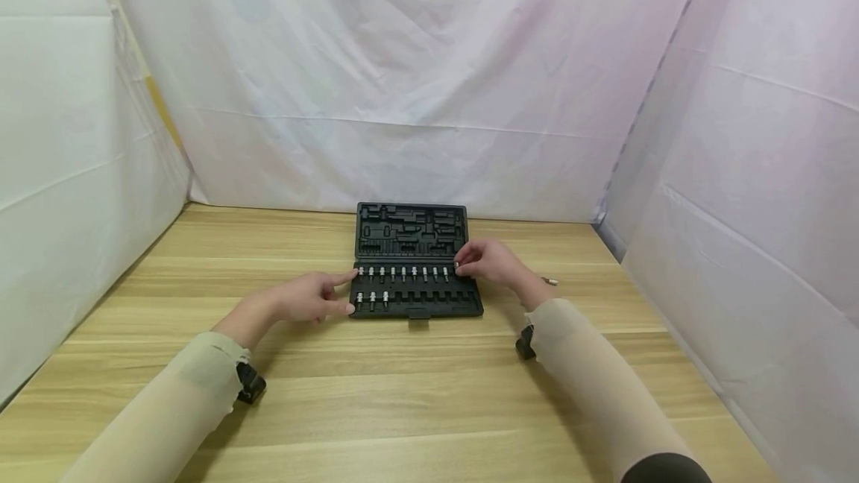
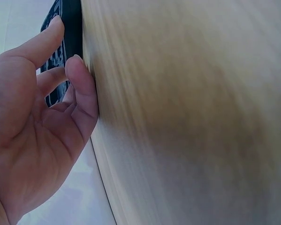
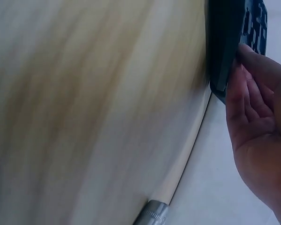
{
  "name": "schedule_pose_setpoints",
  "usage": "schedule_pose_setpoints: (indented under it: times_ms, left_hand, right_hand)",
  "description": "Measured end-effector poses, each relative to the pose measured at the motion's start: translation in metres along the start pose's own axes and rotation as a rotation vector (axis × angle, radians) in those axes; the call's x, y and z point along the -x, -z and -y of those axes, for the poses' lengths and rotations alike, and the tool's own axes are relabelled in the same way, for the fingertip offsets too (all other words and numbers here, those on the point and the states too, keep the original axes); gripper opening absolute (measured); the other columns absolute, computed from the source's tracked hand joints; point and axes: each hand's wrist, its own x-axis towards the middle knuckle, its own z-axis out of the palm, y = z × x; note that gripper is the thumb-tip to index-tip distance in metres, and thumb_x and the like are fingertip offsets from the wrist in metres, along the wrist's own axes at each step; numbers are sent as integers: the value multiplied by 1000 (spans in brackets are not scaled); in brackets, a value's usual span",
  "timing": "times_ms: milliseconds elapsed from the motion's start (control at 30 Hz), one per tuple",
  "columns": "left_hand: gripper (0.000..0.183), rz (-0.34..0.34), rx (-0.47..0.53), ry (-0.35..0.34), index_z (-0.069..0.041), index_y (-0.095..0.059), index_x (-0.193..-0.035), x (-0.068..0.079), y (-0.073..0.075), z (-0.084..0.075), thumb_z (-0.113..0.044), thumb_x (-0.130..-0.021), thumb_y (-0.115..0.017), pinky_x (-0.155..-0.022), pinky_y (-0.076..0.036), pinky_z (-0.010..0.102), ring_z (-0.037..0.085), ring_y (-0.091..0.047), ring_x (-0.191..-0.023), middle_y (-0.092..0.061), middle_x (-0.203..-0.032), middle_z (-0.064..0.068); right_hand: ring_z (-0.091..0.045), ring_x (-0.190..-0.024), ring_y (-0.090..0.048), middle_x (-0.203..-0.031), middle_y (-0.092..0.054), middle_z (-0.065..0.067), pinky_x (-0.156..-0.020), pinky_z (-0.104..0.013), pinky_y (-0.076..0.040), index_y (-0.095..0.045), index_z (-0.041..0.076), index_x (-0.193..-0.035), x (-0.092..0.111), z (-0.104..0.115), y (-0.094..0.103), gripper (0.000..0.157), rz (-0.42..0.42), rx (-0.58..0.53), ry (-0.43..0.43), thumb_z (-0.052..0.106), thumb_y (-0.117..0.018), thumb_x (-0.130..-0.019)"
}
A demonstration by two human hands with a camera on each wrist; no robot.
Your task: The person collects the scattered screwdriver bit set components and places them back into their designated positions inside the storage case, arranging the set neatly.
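Note:
An open black tool case lies on the table, its lid leaning back. Silver bit sockets fill most of the back row, and several stand at the left of the front row. My left hand rests against the case's left edge, index finger and thumb stretched out and spread apart on it. At the right end of the back row, my right hand pinches a small silver bit socket, mostly hidden by the fingertips. In the right wrist view, those fingertips are right at the case's rim.
One loose bit socket lies on the wooden table to the right of the case, beyond my right wrist. The lid has moulded recesses. White cloth walls stand behind and on both sides.

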Motion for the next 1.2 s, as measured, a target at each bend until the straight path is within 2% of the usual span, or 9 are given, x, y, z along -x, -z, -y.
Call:
schedule_pose_setpoints:
  times_ms: [167, 533, 900, 1067, 1200]
  left_hand:
    - [90, -2, 1, 5, -20, -26, -176, 0, 0, 0, -40, -104, -76, -70, -58, 34, 20, -61, -76, -59, -92, 8]
    - [89, -5, 10, 12, -20, -26, -176, 0, 0, -1, -38, -105, -76, -71, -59, 36, 21, -62, -77, -58, -92, 9]
    - [90, 0, 7, 7, -20, -26, -176, 1, 0, -1, -39, -104, -77, -71, -59, 35, 20, -62, -77, -58, -92, 8]
    - [90, -1, 18, 10, -22, -26, -176, 1, 0, 0, -40, -104, -76, -71, -59, 35, 21, -61, -77, -58, -91, 8]
    - [90, 1, 23, 11, -22, -26, -176, 2, 0, -1, -41, -104, -76, -72, -59, 36, 21, -62, -78, -58, -93, 9]
  right_hand:
    - [-20, -97, -70, -109, -78, -7, -86, -35, -58, -79, 9, -116, -1, 4, 0, 20, 2, 75, -12, 19, -83, -100]
    - [-20, -94, -67, -109, -79, -7, -82, -34, -54, -83, 11, -119, -1, 1, 0, 19, 44, 92, -26, 21, -81, -102]
    - [-22, -95, -65, -104, -73, -6, -83, -36, -54, -80, 16, -128, -2, -7, 3, 26, 54, 23, -2, 25, -79, -104]
    - [-29, -110, -65, -121, -68, -11, -96, -46, -55, -76, 23, -136, -5, -7, 7, 36, 53, 17, -29, 33, -81, -102]
    - [-37, -133, -59, -146, -60, -17, -115, -59, -49, -70, 28, -147, -6, -8, 12, 48, 112, 36, -43, 37, -82, -101]
